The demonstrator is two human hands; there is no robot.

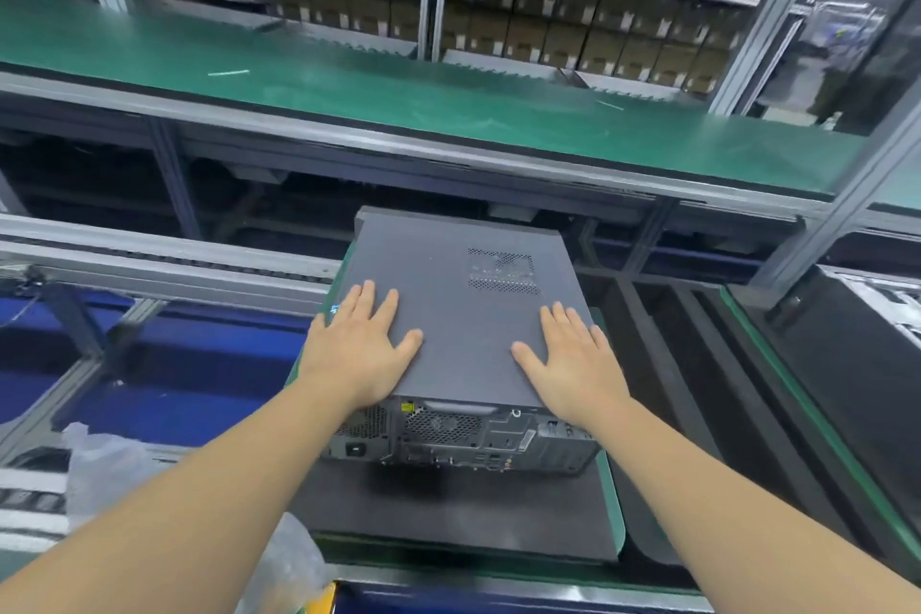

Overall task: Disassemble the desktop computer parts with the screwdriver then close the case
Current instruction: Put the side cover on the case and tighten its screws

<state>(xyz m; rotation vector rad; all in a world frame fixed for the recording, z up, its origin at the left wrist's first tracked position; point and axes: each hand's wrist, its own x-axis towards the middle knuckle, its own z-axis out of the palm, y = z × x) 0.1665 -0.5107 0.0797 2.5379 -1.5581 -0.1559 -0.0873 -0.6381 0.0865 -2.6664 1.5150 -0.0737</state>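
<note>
Grey computer case [463, 309] lies under left hand [361, 344] and right hand [573, 359], both pressing flat, fingers spread.

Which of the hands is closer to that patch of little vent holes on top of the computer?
The right hand. It lies flat on the computer case just below the vent holes. The left hand lies flat near the case's left edge, farther from them.
</note>
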